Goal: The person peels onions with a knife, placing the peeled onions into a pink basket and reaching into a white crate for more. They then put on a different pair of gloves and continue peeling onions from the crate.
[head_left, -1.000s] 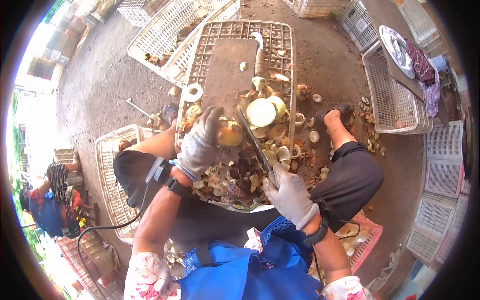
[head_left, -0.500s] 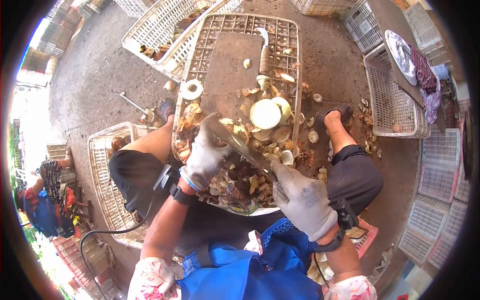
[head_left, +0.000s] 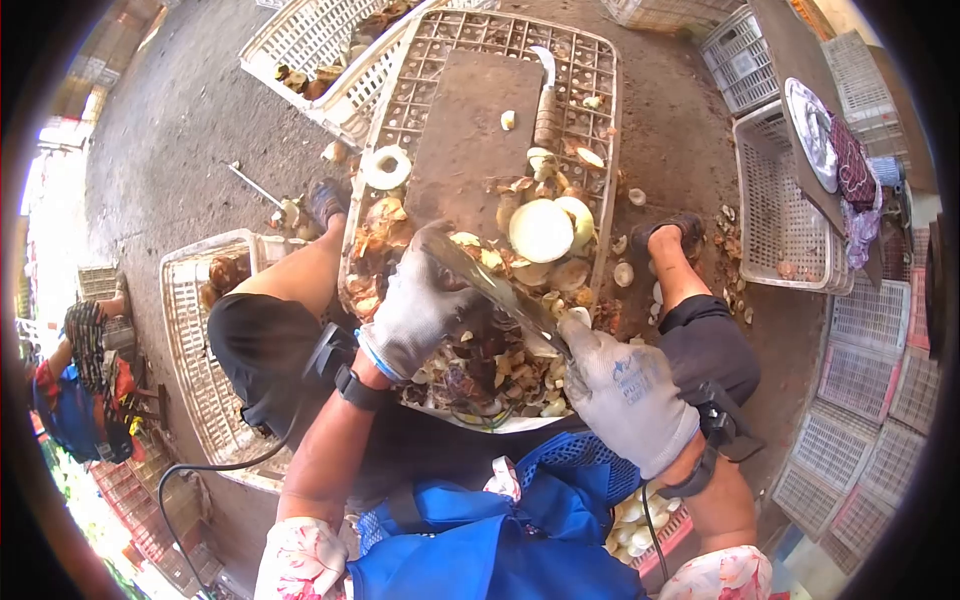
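A long, dark-bladed knife (head_left: pixel 505 292) stretches diagonally between my two gloved hands. My left hand (head_left: pixel 418 305) is closed around its upper left end. My right hand (head_left: pixel 630 395), also gloved, has its fingers closed at the lower right end, where the glove hides the handle. Just beyond the blade rests a pale, round cut vegetable (head_left: pixel 541 231) among peels and small pieces. Farther off, a dark board (head_left: pixel 465 130) lies on an upturned plastic crate (head_left: pixel 606 130). A hooked knife (head_left: pixel 546 115) with a wrapped handle lies beside the board. Below the blade is a heap of peelings (head_left: pixel 480 370).
A white ring-shaped object (head_left: pixel 387 167) sits on the crate's left side. White crates stand at left (head_left: pixel 205 340), upper left (head_left: pixel 345 95) and right (head_left: pixel 790 240). Scraps litter the floor. Another person (head_left: pixel 85 400) is at far left. Pale pieces (head_left: pixel 635 525) fill a pink basket by my right forearm.
My right hand has shifted slightly right and turned, showing more of the glove's back. My left hand stays about where it was on the knife. The whole view has shifted a little.
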Demonstrator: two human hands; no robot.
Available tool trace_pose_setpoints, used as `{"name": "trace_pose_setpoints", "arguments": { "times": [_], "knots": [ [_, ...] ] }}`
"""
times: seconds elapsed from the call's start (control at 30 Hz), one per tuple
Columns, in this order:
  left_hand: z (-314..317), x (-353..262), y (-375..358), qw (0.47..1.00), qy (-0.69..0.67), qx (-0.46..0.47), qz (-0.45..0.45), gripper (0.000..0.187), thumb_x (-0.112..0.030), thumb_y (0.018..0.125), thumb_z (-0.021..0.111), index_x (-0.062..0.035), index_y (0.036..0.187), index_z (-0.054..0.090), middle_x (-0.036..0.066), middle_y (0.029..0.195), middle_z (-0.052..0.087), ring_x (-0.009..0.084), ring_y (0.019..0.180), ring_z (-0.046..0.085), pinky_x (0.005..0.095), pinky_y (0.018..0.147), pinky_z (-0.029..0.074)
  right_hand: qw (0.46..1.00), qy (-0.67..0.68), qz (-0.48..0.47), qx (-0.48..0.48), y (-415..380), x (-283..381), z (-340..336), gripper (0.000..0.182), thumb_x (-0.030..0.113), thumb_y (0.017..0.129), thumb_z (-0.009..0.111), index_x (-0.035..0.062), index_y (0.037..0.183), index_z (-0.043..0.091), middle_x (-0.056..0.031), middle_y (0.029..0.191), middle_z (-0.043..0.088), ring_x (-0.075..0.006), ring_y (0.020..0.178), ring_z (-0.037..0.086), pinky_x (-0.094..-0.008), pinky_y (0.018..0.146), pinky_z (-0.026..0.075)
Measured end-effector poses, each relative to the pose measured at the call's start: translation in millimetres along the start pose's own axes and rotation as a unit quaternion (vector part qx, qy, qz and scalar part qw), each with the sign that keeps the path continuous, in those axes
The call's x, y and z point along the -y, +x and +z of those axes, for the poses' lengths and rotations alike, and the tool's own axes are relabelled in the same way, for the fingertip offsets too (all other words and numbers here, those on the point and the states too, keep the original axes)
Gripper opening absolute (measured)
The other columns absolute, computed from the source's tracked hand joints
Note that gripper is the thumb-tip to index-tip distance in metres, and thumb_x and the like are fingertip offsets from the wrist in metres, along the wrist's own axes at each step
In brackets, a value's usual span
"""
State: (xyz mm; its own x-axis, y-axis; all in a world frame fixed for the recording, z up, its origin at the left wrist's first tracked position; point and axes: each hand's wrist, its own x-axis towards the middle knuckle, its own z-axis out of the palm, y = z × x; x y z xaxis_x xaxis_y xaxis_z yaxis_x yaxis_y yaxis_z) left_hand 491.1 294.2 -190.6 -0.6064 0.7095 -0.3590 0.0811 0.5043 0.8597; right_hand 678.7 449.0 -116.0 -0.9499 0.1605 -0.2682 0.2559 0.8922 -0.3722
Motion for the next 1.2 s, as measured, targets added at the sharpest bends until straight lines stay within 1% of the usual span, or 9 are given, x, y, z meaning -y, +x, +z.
{"name": "trace_pose_setpoints", "arguments": {
  "times": [0.27, 0.37, 0.6, 0.73, 0.83, 0.93, 1.07, 1.17, 1.2],
  "knots": [
    [7.1, -0.6, 3.1, 0.994, -0.103, -0.016, -0.036, 0.064, -0.004, 0.078, 0.072, 0.0038, 0.134, 0.043, 0.019, 0.121, 0.061, 0.0213, 0.104, 0.065, 0.0345, 0.084, 0.057, 0.999, -0.003, -0.025, -0.029, 38.9, -5.1, 17.0, 0.019, 0.014, 0.087, 0.060, 0.0034, 0.103, 0.057, -0.0141, 0.076, 0.065, -0.0294, 0.066, 0.069, -0.0400, 0.057, 0.054],
    [8.0, -8.9, 2.9, 0.995, -0.096, -0.018, -0.030, 0.065, -0.005, 0.076, 0.072, 0.0043, 0.134, 0.044, 0.021, 0.120, 0.061, 0.0219, 0.102, 0.066, 0.0339, 0.080, 0.058, 0.999, 0.044, -0.005, -0.027, 51.5, -13.1, 25.8, 0.034, 0.018, 0.087, 0.066, 0.0026, 0.116, 0.059, -0.0174, 0.076, 0.068, -0.0336, 0.074, 0.069, -0.0456, 0.067, 0.053],
    [17.9, 13.6, 1.6, 0.997, -0.050, -0.055, 0.026, 0.074, -0.012, 0.073, 0.076, 0.0060, 0.136, 0.042, 0.024, 0.122, 0.060, 0.0282, 0.108, 0.064, 0.0376, 0.091, 0.053, 0.998, 0.032, 0.034, 0.034, 82.4, -11.7, 45.1, 0.031, 0.016, 0.084, 0.065, 0.0009, 0.110, 0.059, -0.0224, 0.082, 0.068, -0.0390, 0.083, 0.069, -0.0479, 0.075, 0.053],
    [20.0, 27.3, -4.0, 0.990, 0.028, -0.112, 0.083, 0.080, -0.017, 0.073, 0.081, 0.0066, 0.138, 0.041, 0.025, 0.129, 0.056, 0.0324, 0.119, 0.058, 0.0397, 0.101, 0.047, 0.968, 0.226, 0.054, -0.099, 76.9, -39.4, 69.5, 0.023, 0.018, 0.087, 0.063, 0.0018, 0.103, 0.063, -0.0217, 0.080, 0.068, -0.0413, 0.075, 0.066, -0.0460, 0.067, 0.053],
    [23.1, 23.9, -0.5, 0.988, 0.031, -0.137, 0.070, 0.082, -0.025, 0.078, 0.080, 0.0058, 0.142, 0.038, 0.026, 0.139, 0.050, 0.0341, 0.130, 0.051, 0.0402, 0.106, 0.042, 0.926, 0.335, 0.115, -0.131, 44.8, -19.1, 66.9, 0.024, 0.017, 0.089, 0.063, 0.0019, 0.107, 0.063, -0.0213, 0.076, 0.066, -0.0378, 0.074, 0.067, -0.0436, 0.067, 0.051],
    [29.3, 24.3, 2.2, 0.976, -0.034, -0.174, 0.124, 0.073, -0.033, 0.090, 0.069, 0.0032, 0.145, 0.038, 0.025, 0.138, 0.053, 0.0334, 0.127, 0.052, 0.0401, 0.107, 0.040, 0.872, 0.416, 0.152, -0.209, 4.5, 14.2, 64.6, 0.024, 0.012, 0.092, 0.065, -0.0035, 0.110, 0.060, -0.0107, 0.075, 0.065, -0.0140, 0.064, 0.060, -0.0318, 0.061, 0.050],
    [33.6, 26.8, 2.4, 0.983, -0.071, -0.160, 0.064, 0.065, -0.045, 0.098, 0.058, 0.0005, 0.142, 0.044, 0.025, 0.130, 0.057, 0.0327, 0.121, 0.055, 0.0404, 0.103, 0.042, 0.858, 0.434, 0.163, -0.219, -9.1, 32.5, 97.4, 0.021, 0.011, 0.095, 0.064, -0.0025, 0.111, 0.060, -0.0004, 0.077, 0.063, -0.0045, 0.061, 0.054, -0.0258, 0.055, 0.047],
    [39.9, 31.5, -1.9, 0.979, -0.118, -0.157, 0.060, 0.061, -0.047, 0.101, 0.053, -0.0012, 0.141, 0.045, 0.024, 0.124, 0.059, 0.0298, 0.111, 0.061, 0.0391, 0.094, 0.048, 0.856, 0.441, 0.184, -0.198, -10.6, 33.8, 92.8, 0.023, 0.018, 0.090, 0.067, -0.0006, 0.102, 0.059, -0.0172, 0.070, 0.063, -0.0317, 0.068, 0.066, -0.0378, 0.063, 0.050],
    [42.4, 26.3, -6.4, 0.974, -0.165, -0.146, 0.054, 0.058, -0.045, 0.102, 0.052, -0.0016, 0.140, 0.045, 0.023, 0.121, 0.060, 0.0279, 0.106, 0.063, 0.0382, 0.089, 0.051, 0.862, 0.434, 0.194, -0.173, -13.6, 35.8, 87.1, 0.024, 0.016, 0.091, 0.065, -0.0002, 0.107, 0.059, -0.0170, 0.078, 0.066, -0.0295, 0.072, 0.068, -0.0370, 0.065, 0.051]
  ]
}}
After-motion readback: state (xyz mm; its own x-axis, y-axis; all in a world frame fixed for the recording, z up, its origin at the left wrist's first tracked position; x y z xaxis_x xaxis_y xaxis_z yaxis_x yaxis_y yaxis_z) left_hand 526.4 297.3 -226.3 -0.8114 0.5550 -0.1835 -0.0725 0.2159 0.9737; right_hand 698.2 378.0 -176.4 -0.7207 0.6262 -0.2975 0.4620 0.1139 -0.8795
